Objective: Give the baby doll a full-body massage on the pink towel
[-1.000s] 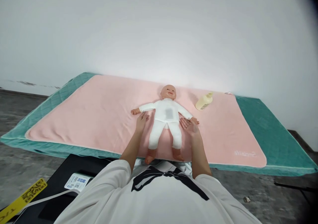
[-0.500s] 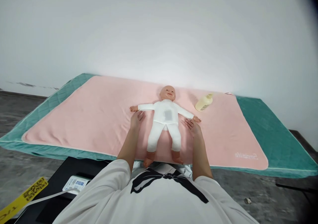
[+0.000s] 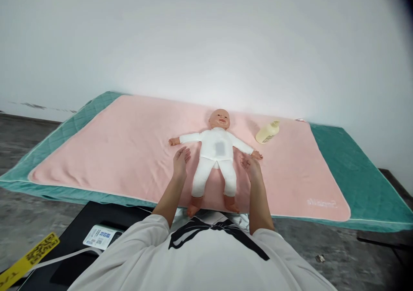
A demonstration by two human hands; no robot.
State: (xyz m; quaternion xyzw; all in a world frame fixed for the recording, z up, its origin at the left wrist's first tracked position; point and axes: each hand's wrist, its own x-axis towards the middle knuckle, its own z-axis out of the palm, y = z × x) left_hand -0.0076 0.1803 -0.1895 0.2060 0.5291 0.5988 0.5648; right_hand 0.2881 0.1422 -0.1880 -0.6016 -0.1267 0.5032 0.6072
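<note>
A baby doll point(image 3: 215, 147) in a white top and white trousers lies on its back on a pink mat point(image 3: 129, 153). Its arms are spread wide, and its bare feet point toward me at the mat's near edge. A grey patch shows on its chest. My left hand point(image 3: 181, 160) is beside the doll's waist, just below its outstretched arm, fingers loosely curled and holding nothing. On the other side, my right hand point(image 3: 251, 165) is close to the doll's other hand, empty, with its fingers apart; whether they touch cannot be told.
A pale yellow pump bottle point(image 3: 267, 132) lies tilted on the mat, right of the doll's head. Under the mat is a green quilted pad point(image 3: 351, 166) against the wall. A black surface point(image 3: 69, 235) with a white card-like item point(image 3: 100, 237) is at lower left.
My left hand has come slightly toward the doll, its palm turned more inward. My right hand has lowered a little. The doll keeps its pose, and the view has shifted slightly.
</note>
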